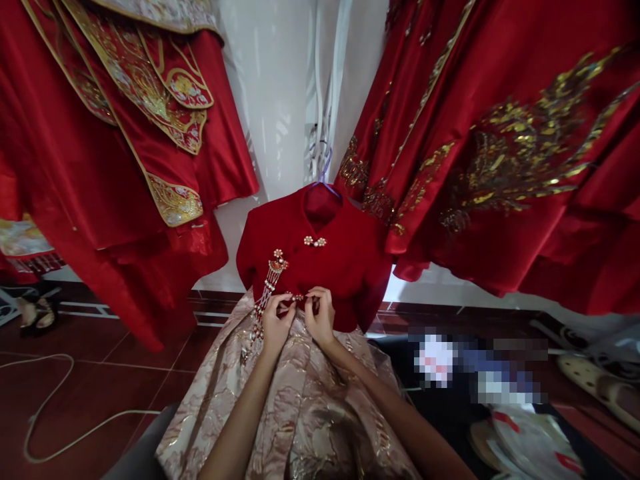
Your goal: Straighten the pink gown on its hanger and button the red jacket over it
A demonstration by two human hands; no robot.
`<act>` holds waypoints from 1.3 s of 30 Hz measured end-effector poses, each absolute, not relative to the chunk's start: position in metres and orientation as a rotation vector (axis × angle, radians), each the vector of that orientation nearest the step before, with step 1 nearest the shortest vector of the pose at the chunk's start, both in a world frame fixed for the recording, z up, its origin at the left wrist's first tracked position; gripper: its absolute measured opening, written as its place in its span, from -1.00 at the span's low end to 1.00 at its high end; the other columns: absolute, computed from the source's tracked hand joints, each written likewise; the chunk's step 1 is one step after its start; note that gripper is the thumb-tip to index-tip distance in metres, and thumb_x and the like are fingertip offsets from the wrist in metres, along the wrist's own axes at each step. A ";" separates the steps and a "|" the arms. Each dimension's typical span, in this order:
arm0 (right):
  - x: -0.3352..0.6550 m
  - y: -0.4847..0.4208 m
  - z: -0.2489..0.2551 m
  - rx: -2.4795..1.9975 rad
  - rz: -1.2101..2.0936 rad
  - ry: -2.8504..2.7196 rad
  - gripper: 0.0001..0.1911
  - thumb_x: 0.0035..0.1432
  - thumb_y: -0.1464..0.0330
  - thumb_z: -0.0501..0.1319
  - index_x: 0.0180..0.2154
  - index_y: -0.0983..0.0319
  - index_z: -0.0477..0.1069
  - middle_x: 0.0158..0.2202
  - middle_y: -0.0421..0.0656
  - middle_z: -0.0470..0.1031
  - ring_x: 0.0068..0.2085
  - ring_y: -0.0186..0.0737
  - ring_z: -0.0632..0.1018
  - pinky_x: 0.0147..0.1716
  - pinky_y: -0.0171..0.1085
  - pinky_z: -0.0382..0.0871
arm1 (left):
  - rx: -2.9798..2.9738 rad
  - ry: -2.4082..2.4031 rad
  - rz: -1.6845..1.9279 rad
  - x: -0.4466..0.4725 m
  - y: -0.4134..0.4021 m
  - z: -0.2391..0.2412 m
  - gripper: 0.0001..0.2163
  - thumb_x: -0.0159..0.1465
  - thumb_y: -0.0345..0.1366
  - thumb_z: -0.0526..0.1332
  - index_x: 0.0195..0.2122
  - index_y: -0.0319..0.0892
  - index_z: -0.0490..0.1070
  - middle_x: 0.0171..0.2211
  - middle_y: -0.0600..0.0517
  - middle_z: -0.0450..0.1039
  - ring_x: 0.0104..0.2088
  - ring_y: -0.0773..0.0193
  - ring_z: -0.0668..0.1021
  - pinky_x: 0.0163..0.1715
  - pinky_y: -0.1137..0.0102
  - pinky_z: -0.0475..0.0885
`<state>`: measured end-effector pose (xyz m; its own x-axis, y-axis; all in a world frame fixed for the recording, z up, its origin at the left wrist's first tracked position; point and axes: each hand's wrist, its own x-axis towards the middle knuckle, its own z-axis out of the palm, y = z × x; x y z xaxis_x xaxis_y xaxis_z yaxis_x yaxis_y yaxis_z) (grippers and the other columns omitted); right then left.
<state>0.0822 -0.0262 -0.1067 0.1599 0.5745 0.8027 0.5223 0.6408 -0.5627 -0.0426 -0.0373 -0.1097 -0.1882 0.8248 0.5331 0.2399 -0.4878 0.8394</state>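
A short red jacket (345, 267) hangs on a purple hanger (325, 170) above a pale pink-gold brocade skirt (280, 413). At its lower front edge, my left hand (276, 327) and my right hand (321, 317) pinch the two sides of a small beaded clasp (297, 297). Fingers partly cover this clasp, so I cannot tell whether its halves are joined. Another flower-shaped clasp (315, 241) sits at the collar. Beside my left hand, a beaded tassel brooch (274, 270) hangs down the jacket front.
Red embroidered gowns hang at left (175, 133) and right (530, 147) against a white wall (273, 87). A pale cable (35, 420) curls over the tiled floor. Black shoes (37, 313) stand far left. A clog (600, 383) and a clear-wrapped package (535, 440) lie at right.
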 end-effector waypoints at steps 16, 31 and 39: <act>0.080 -0.025 -0.109 -1.053 0.226 -1.532 -0.89 0.11 0.39 0.10 -0.27 0.20 0.33 -0.34 -0.18 0.48 -0.35 -0.28 0.48 -0.30 -0.29 0.37 | 1.475 1.321 1.776 -0.040 -0.042 -0.104 -0.78 0.11 -0.14 0.29 -0.31 -0.18 0.49 -0.39 0.00 0.52 -0.41 0.32 0.53 -0.41 0.45 0.46; 0.082 -0.028 -0.103 -0.953 0.004 -1.786 -0.52 -0.04 0.44 0.17 -0.01 0.21 0.28 -0.11 -0.07 0.39 -0.07 -0.08 0.38 -0.06 -0.07 0.23 | 1.503 1.167 1.623 -0.044 -0.048 -0.094 -0.85 0.09 -0.27 0.26 -0.32 -0.19 0.50 -0.36 -0.01 0.53 -0.40 0.33 0.53 -0.32 0.41 0.49; 0.083 -0.030 -0.116 -0.953 -0.128 -1.595 -0.72 0.03 0.44 0.12 -0.15 0.20 0.25 -0.30 -0.12 0.34 -0.24 -0.14 0.37 -0.23 -0.11 0.25 | 1.245 0.953 1.494 -0.065 -0.018 -0.057 -0.65 0.07 -0.05 0.29 -0.26 -0.24 0.48 -0.35 -0.08 0.53 -0.39 0.29 0.56 -0.25 0.29 0.52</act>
